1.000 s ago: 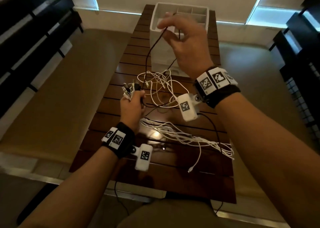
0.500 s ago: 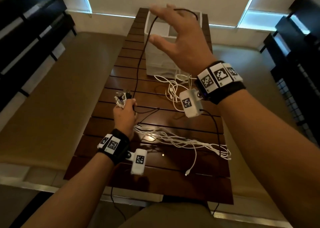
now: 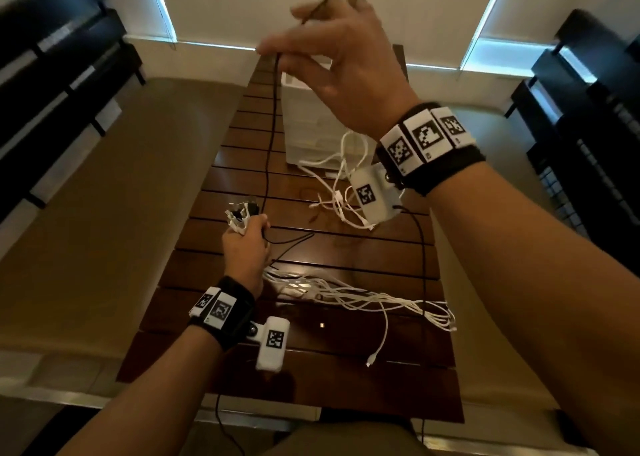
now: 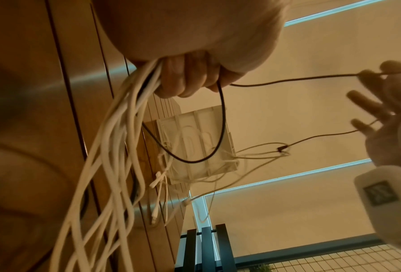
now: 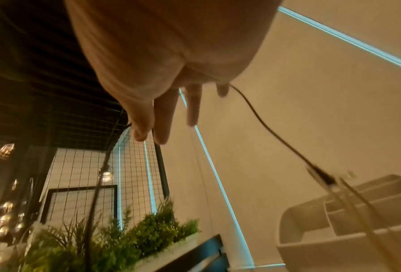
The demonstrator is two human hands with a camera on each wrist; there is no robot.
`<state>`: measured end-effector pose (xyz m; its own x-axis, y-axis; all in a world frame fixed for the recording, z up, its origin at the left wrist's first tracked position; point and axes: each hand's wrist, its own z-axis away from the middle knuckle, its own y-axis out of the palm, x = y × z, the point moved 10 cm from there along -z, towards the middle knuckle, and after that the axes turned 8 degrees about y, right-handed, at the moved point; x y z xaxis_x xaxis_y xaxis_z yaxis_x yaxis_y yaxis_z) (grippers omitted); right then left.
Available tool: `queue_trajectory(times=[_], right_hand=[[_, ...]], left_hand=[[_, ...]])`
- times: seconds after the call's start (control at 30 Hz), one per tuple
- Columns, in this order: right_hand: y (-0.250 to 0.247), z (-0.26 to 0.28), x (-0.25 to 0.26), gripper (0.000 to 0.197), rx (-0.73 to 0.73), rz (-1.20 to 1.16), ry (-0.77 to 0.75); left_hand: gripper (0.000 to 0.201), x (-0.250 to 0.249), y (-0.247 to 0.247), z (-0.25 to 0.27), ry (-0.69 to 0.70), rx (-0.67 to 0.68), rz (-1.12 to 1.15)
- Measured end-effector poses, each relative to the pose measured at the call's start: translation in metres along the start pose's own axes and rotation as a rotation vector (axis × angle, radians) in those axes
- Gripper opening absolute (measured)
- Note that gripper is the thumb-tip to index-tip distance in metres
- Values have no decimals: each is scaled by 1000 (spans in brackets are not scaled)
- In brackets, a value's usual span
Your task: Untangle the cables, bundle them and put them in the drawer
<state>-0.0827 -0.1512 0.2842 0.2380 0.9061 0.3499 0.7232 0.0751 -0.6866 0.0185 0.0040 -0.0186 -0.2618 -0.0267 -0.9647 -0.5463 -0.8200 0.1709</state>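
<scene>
My left hand (image 3: 246, 244) rests low on the wooden table (image 3: 346, 386) and grips a bunch of cable ends (image 3: 239, 214), white ones and a black one. In the left wrist view its fingers (image 4: 190, 81) curl round the white cables (image 4: 115, 128). My right hand (image 3: 329, 46) is raised high above the white drawer unit (image 3: 304, 123), fingers spread. The black cable (image 3: 272, 136) hangs taut from its thumb down to my left hand and runs over the forefinger. The cable's black plug (image 4: 282, 148) is caught in thin white loops.
Long white cables (image 3: 363, 296) lie across the near half of the table. A smaller white tangle (image 3: 341, 192) sits in front of the drawer unit. Dark slatted furniture stands on both sides. A plant (image 5: 125, 235) shows in the right wrist view.
My right hand has risen well above the drawer unit, drawing the black cable up and taut. Its fingers went from a pinch to a spread. The left hand stayed put.
</scene>
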Motion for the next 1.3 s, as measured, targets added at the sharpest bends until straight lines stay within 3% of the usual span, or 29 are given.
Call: queue_trajectory(times=[0.07,0.13,0.17,0.2,0.33,0.4,0.5,0.57,0.63,0.7,0.77,0.83,0.93,1.0,1.23,1.3], right_hand=[[3,2,-1,29,1,116,9],[35,18,-23,27,278,86,102],[45,29,-31,25,349,63,131],[47,35,-34,23,326,48,128],[17,31,-39,21,-2,-57,162],[20,34,-58,19,46,130,270],[20,53,-108,21,67,322,551],[20,65,-132,29,62,222,749],[32,78,-141,32,126,-98,907],[40,80,-128,37,194,-194,854],[48,75,-106,40,304,-34,664],[50,76,-100,40,326,94,581],[3,82,-110,43,-20,260,632],[-13,96,-108,47,-94,407,623],[12,191,-155,41,359,942,860],[30,227,-167,34,564,940,935]], left_hand=[[25,-1,1,1,-2,4,-7],[25,-1,2,2,-7,14,3],[25,-1,2,3,-10,19,12],[26,-1,2,4,-14,19,15],[28,6,-2,4,-29,-12,-25],[27,9,-8,2,-41,-47,-22],[22,20,-19,0,-92,-112,-34],[15,27,-24,0,-112,-130,-74],[13,31,-24,0,-122,-113,-156],[17,30,-21,-1,-103,-78,-253],[23,21,-16,-2,-38,-60,-284],[22,7,-11,-2,34,-66,-266],[17,0,-14,-3,41,-117,-182],[14,5,-17,-5,14,-123,-82],[20,12,-7,-3,26,91,-33],[20,10,-1,1,21,178,-88]])
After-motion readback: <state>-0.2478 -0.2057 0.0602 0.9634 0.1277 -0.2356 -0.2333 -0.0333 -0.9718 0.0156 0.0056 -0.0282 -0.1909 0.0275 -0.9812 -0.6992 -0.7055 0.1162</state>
